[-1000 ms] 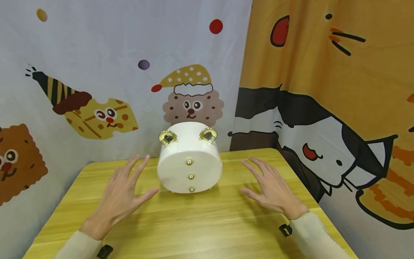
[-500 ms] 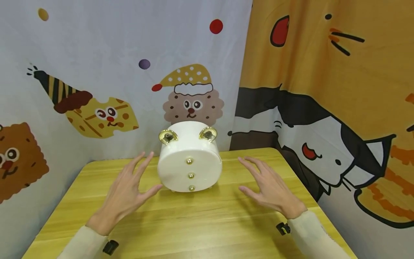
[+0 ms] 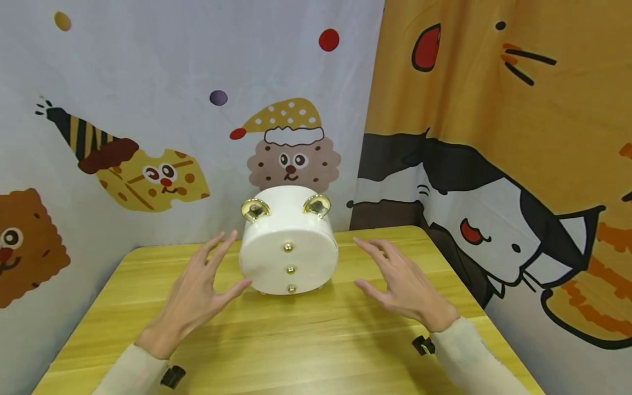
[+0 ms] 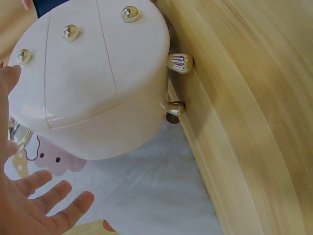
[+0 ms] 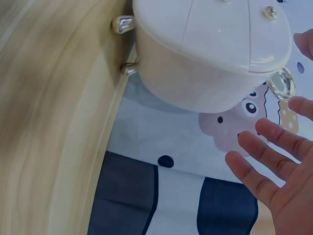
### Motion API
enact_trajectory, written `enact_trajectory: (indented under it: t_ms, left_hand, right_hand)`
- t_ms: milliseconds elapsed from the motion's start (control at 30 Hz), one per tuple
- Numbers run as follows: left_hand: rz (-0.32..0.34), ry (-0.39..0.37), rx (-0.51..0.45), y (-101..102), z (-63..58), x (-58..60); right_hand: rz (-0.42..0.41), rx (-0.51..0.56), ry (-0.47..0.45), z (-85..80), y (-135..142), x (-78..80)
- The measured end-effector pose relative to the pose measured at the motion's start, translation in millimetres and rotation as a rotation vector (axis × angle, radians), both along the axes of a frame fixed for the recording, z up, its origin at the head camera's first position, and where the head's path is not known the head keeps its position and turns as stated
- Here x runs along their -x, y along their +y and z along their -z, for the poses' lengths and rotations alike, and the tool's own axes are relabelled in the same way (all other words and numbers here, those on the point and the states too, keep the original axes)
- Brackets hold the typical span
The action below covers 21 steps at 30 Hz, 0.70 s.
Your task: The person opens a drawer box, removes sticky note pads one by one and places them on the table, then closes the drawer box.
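Left hand (image 3: 195, 293) and right hand (image 3: 407, 285), spread wide, have neared one white box (image 3: 269, 260) with three gold knobs (image 3: 291, 269).

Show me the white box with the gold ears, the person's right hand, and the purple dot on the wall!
White box (image 3: 289, 259): head view, on the front face, between two gold knobs.
Right hand (image 3: 404, 286): head view, on the back of the hand.
Purple dot (image 3: 219, 98): head view, on its middle.

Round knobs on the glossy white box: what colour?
The round shiny knobs are gold; clearest in the left wrist view.
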<state>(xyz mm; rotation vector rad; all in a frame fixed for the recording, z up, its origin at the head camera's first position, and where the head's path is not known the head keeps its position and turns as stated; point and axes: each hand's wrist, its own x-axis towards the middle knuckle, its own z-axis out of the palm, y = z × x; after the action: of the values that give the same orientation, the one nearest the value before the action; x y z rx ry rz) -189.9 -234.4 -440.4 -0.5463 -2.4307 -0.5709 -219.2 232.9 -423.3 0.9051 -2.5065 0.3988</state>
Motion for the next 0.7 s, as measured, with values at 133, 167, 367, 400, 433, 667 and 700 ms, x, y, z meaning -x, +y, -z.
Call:
enact_trajectory:
  t_ms: [133, 167, 367, 400, 433, 667, 700]
  left_hand:
    - [0.013, 0.015, -0.015, 1, 0.0, 1.5]
    - [0.018, 0.018, -0.019, 1, -0.1, 1.8]
    - [0.033, 0.020, -0.044, 3, -2.1, 3.2]
    - [0.035, 0.018, -0.048, 4, -2.5, 3.4]
    - [0.035, 0.015, -0.051, 4, -2.7, 3.3]
    - [0.035, 0.003, -0.069, 8, -4.2, 3.3]
    - [0.037, 0.004, -0.071, 8, -4.3, 3.3]
  right_hand:
    - [-0.014, 0.009, 0.013, -2.9, -5, -0.6]
    - [-0.018, 0.010, 0.014, -3.5, -7, -0.9]
    - [-0.038, 0.020, 0.004, -8.2, -13, -2.7]
    - [-0.042, 0.023, 0.005, -9.1, -14, -2.7]
    - [-0.046, 0.027, 0.006, -10.0, -15, -2.8]
    - [-0.063, 0.033, 0.014, -14.1, -20, -3.9]
    - [-0.065, 0.034, 0.014, -14.6, -21, -4.4]
